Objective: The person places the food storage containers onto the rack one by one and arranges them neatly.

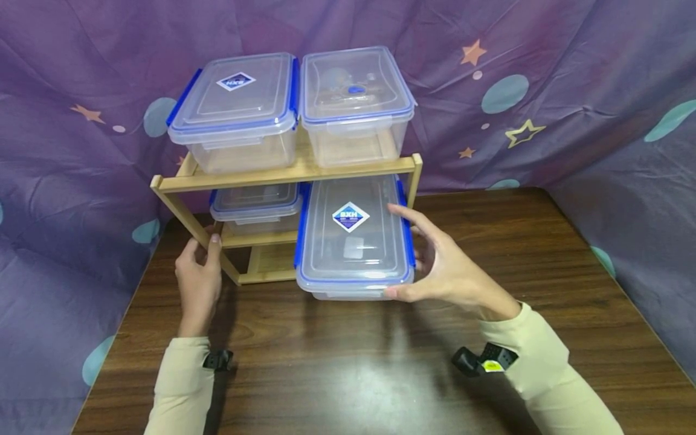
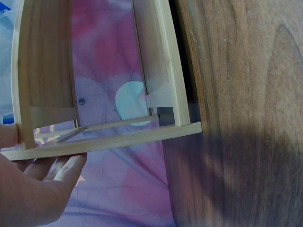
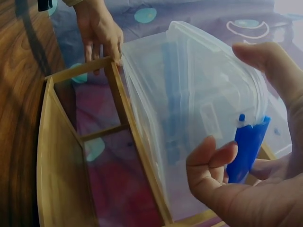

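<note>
A clear plastic food container (image 1: 356,241) with blue side clips and a diamond label juts forward from the middle shelf of a wooden rack (image 1: 288,174). My right hand (image 1: 448,266) grips its right side, thumb at the front corner and a finger on the lid's edge. Up close in the right wrist view, the fingers curl beside its blue clip (image 3: 248,146). On the far side, my left hand (image 1: 200,281) holds the rack's left upright. The left wrist view shows the thumb and fingers on either side of that wooden post (image 2: 109,144).
Two larger lidded containers stand on the top shelf, a labelled one (image 1: 234,109) at left and another (image 1: 356,103) at right. A smaller container (image 1: 258,205) sits on the middle shelf's left. The rack stands on a brown wooden table (image 1: 348,368) before a purple patterned cloth (image 1: 544,78).
</note>
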`<state>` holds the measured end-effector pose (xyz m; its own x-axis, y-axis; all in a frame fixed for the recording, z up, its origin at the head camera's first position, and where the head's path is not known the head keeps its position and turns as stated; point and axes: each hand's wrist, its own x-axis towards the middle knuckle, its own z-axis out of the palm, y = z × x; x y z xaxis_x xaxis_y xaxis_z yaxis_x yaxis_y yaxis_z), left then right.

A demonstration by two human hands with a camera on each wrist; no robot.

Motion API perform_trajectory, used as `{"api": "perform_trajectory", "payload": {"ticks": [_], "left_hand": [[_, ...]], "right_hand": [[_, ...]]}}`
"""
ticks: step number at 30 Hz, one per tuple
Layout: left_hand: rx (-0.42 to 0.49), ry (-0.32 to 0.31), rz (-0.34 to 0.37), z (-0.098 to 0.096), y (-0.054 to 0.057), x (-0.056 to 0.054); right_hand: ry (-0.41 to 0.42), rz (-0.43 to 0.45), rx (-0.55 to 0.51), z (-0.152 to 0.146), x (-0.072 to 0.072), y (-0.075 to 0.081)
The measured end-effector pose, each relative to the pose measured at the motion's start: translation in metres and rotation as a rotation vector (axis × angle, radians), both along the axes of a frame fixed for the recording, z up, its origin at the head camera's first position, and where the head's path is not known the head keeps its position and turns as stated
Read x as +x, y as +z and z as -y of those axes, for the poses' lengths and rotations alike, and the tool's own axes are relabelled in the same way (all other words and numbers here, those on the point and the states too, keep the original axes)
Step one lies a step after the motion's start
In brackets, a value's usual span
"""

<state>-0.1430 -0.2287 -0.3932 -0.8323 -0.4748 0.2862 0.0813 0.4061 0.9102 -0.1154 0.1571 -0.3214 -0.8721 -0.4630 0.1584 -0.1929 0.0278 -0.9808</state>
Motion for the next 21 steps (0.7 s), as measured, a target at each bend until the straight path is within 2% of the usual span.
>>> {"api": "perform_trajectory", "payload": {"ticks": [6,13,21], "left_hand": [[0.014,-0.008,-0.021,0.0,0.001,-0.001],[0.026,-0.014,0.007,-0.001,0.002,0.001],[0.027,-0.013,0.006,-0.002,0.002,0.002]], "right_hand": [[-0.026,0.001,-0.046,0.001,-0.001,-0.003],[-0.065,0.02,-0.128,0.001,-0.002,-0.008],[-0.196,-0.089,-0.067,0.001,0.0,-0.013]]}}
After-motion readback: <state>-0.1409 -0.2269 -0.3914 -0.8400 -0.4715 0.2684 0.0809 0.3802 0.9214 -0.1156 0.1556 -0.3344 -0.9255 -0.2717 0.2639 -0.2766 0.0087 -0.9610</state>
